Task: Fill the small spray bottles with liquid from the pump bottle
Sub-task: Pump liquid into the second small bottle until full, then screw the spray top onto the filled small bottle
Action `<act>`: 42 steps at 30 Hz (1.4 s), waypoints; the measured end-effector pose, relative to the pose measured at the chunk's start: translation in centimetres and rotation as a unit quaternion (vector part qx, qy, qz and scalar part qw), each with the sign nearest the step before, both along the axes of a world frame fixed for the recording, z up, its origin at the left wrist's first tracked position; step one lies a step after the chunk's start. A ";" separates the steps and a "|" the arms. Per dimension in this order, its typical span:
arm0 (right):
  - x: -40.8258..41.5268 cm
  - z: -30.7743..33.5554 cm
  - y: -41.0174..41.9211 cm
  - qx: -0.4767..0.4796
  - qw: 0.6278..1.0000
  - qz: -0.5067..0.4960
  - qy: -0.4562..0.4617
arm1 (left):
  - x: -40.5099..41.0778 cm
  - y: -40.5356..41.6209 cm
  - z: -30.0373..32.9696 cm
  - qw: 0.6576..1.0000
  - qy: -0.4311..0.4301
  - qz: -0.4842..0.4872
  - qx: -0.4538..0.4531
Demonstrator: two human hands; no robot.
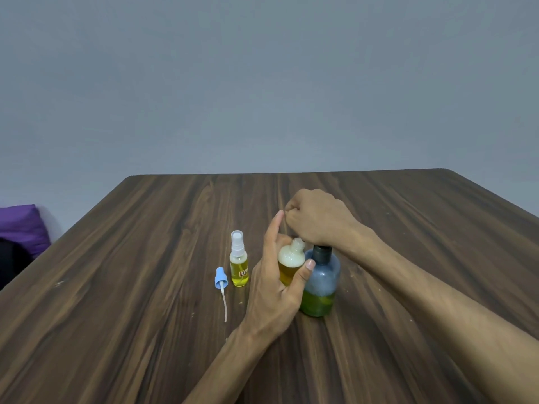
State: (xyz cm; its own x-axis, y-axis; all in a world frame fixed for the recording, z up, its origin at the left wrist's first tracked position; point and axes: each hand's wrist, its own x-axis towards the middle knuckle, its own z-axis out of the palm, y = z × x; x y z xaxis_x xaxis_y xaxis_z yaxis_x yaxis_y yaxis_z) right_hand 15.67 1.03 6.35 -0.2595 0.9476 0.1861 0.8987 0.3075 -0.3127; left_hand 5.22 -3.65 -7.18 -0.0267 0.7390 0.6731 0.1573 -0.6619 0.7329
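An uncapped small spray bottle [290,265], part-filled with yellow liquid under white foam, is held tilted against the blue pump bottle [320,282] standing near the middle of the wooden table [408,258]. The left hand [275,282] grips the small bottle, thumb across its front, forefinger raised. The right hand [316,218], fingers curled into a fist, bears down on the pump head. Left of them stand a capped, filled spray bottle [239,262], its red label illegible, and a loose blue sprayer cap [220,282].
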 end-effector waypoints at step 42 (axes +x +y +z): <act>4.6 -3.1 -6.7 0.157 0.876 -0.018 0.456 | -1.4 -1.9 1.0 0.998 -0.056 0.013 -0.015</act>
